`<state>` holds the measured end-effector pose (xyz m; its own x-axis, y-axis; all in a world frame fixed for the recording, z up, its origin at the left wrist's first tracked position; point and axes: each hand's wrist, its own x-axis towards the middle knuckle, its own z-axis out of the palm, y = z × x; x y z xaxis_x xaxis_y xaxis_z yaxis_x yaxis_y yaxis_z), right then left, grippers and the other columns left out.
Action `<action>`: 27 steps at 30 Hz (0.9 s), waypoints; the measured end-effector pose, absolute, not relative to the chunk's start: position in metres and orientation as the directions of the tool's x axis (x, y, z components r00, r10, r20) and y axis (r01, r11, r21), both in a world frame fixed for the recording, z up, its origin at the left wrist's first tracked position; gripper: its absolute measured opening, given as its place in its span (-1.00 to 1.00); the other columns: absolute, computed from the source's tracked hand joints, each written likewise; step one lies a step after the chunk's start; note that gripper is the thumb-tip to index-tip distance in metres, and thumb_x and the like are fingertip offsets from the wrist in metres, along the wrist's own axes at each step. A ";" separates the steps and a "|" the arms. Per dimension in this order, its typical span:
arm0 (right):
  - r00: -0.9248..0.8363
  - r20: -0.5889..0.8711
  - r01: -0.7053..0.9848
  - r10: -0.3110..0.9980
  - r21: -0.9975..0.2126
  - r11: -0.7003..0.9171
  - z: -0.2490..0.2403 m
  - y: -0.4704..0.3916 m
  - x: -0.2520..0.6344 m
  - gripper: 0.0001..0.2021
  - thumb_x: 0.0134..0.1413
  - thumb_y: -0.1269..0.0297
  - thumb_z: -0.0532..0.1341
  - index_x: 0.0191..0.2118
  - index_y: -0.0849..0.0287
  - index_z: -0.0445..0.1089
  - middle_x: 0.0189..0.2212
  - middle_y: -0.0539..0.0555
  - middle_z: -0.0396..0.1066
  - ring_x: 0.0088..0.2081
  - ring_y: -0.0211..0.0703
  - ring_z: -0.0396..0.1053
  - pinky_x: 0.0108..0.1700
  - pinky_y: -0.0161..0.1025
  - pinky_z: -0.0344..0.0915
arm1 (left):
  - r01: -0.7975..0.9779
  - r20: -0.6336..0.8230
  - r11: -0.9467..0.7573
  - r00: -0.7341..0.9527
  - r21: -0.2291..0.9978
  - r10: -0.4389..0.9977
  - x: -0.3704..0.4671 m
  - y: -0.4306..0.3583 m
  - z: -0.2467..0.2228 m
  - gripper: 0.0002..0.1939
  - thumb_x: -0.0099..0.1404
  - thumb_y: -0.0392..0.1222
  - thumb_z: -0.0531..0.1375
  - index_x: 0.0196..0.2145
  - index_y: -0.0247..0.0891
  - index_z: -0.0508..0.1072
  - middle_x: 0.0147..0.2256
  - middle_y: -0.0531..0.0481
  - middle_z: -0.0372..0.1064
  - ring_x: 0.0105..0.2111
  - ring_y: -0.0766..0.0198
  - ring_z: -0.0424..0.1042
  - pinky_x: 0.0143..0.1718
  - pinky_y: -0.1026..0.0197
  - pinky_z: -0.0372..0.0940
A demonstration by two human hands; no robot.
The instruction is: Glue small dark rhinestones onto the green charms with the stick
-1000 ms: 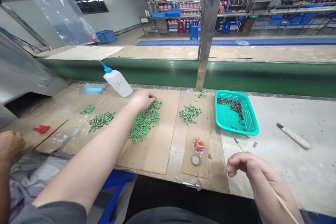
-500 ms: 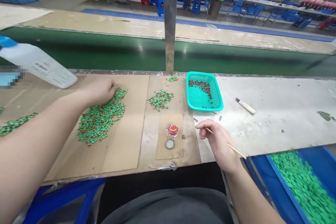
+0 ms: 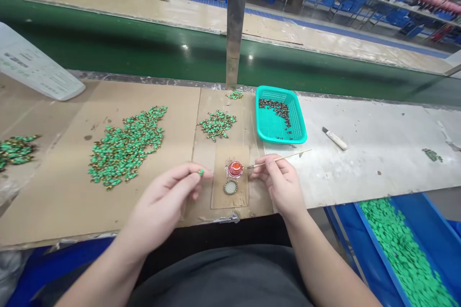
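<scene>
My left hand (image 3: 169, 201) pinches a small green piece (image 3: 200, 172) between thumb and forefinger, left of the small cardboard pad. In my right hand (image 3: 283, 184) is a thin brush (image 3: 281, 158), its tip pointing left close to a red paint pot (image 3: 235, 169). Just below the pot on the pad (image 3: 230, 203) sits a small round disc with a beaded rim (image 3: 230, 187). A big pile of green and gold pieces (image 3: 126, 148) lies on cardboard at the left, and a smaller pile (image 3: 218, 124) lies above the pad.
A teal basket (image 3: 281, 140) holds small dark pieces. A white-handled tool (image 3: 334, 138) lies to its right. A metal post (image 3: 235, 24) rises behind the table. A white bottle (image 3: 36, 64) leans in at the left, and a blue bin (image 3: 382, 252) with green pieces stands lower right.
My left hand has come from the big pile toward the pad, now with a green piece. My right hand has moved left and turned the brush tip to the pot. The view has tilted down.
</scene>
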<state>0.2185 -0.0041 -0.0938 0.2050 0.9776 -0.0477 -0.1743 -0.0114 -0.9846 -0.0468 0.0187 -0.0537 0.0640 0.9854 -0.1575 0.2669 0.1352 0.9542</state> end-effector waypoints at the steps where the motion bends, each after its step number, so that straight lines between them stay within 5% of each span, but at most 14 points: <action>1: 0.209 -0.053 -0.168 0.976 -0.986 -0.017 -0.094 -0.003 0.217 -0.48 0.36 -0.34 0.54 -0.16 0.08 0.69 -0.29 0.08 0.69 -0.30 -0.04 0.68 -0.07 0.04 0.78 | 0.235 -0.164 0.143 0.071 0.961 0.984 -0.041 0.011 -0.058 -0.67 0.35 0.17 0.42 -0.28 -0.14 0.77 -0.45 -0.04 0.56 -0.44 0.09 0.46 -0.40 0.10 0.44; 5: 0.232 -0.062 -0.118 0.971 -0.992 -0.035 -0.090 -0.003 0.215 -0.61 0.27 -0.15 0.64 -0.15 0.07 0.68 -0.30 0.08 0.72 -0.25 -0.01 0.73 -0.07 -0.02 0.77 | 0.114 -0.203 0.192 0.097 0.975 0.974 -0.033 -0.004 -0.062 -0.79 0.35 0.07 0.52 -0.29 -0.10 0.77 -0.40 0.00 0.55 -0.41 0.15 0.41 -0.36 0.16 0.45; 9: 0.259 -0.062 -0.067 0.964 -0.997 -0.046 -0.086 -0.004 0.214 -0.64 0.28 -0.11 0.62 -0.20 0.06 0.65 -0.28 0.08 0.71 -0.26 -0.03 0.71 -0.10 -0.05 0.76 | -0.021 -0.239 0.243 0.111 0.970 0.965 -0.035 -0.009 -0.055 -0.66 0.40 0.05 0.51 -0.45 -0.09 0.59 -0.46 0.06 0.39 -0.44 0.19 0.34 -0.46 0.23 0.33; 19: 0.278 -0.048 -0.018 0.959 -0.999 -0.044 -0.084 -0.003 0.212 -0.69 0.28 -0.04 0.60 -0.20 0.05 0.63 -0.32 0.05 0.68 -0.30 -0.06 0.66 -0.21 -0.12 0.69 | -0.165 -0.281 0.300 0.132 0.939 0.951 -0.025 -0.012 -0.058 -0.84 0.18 -0.11 0.68 -0.45 -0.07 0.82 -0.30 -0.08 0.78 -0.39 0.16 0.69 -0.38 0.27 0.62; 27: 0.283 -0.063 -0.064 0.957 -0.997 -0.047 -0.086 -0.003 0.212 -0.70 0.26 0.01 0.62 -0.15 0.05 0.60 -0.27 0.05 0.71 -0.23 -0.03 0.71 -0.10 -0.04 0.78 | -0.239 -0.342 0.378 0.180 0.895 0.922 -0.024 -0.011 -0.057 -0.80 0.18 -0.18 0.69 -0.37 -0.10 0.76 -0.51 0.06 0.62 -0.51 0.26 0.55 -0.46 0.31 0.52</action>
<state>0.2116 -0.0034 -0.0856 0.2829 0.9570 -0.0635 -0.0641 -0.0472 -0.9968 -0.0240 -0.0106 -0.0569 0.1801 0.9224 -0.3416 -0.2387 0.3779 0.8945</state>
